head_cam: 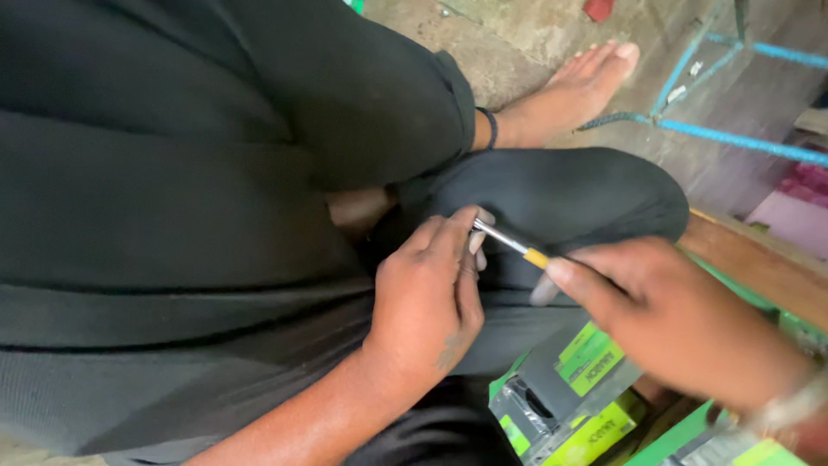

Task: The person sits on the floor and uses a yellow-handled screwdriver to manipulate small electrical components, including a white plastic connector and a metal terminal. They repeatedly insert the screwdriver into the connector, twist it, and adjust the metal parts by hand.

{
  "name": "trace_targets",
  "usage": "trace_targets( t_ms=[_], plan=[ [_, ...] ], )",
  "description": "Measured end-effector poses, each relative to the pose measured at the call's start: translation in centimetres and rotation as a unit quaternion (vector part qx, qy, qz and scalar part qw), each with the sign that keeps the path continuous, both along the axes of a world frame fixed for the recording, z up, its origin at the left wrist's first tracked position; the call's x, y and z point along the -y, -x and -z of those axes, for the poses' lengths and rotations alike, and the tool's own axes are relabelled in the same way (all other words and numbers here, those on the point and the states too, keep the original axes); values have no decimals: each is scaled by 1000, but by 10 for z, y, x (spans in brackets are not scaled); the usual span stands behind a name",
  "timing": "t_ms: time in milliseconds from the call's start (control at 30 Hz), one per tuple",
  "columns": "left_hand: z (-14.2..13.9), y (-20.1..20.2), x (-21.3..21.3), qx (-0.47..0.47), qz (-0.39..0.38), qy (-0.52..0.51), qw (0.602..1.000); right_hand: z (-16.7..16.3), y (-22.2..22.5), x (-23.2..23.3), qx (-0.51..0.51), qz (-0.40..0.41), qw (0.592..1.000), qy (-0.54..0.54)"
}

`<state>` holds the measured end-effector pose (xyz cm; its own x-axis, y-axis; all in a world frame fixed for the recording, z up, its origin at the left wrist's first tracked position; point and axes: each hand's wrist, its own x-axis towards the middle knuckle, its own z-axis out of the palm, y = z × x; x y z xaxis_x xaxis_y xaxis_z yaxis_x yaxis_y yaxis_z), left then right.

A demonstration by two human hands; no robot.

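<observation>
head view: the slim tool (511, 244), a bright metal shaft running into a yellow-and-dark handle, spans the gap between the two hands, its long axis slanting from upper left down to lower right. the left hand (429, 289) is curled nearly closed, fingertips pinching the metal tip end just above the black-trousered knee (561, 194). the right hand (668, 315), blurred, is closed round the handle end, thumb along it. both hands touch the tool; the left is at the working tip. below the right hand lies a green and grey box (573, 393). a bare foot (573, 91) rests on the floor beyond.
</observation>
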<state>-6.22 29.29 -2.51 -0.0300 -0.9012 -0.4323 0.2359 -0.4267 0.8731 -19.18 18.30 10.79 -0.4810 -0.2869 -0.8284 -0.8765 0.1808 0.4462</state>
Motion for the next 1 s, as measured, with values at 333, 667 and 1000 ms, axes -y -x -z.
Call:
trace_targets(
  t_ms=[333, 667, 1000],
  plan=[
    [-17, 5, -6, 12, 33, 53, 998, -34, 5, -32, 237, -196, 937, 168],
    [-6, 2, 2, -64, 37, 9, 997, -20, 11, -37, 192, -565, 795, 110],
    [-10, 5, 2, -69, 75, 52, 993, 12, 70, 18, 95, 378, 909, -146]
  ],
)
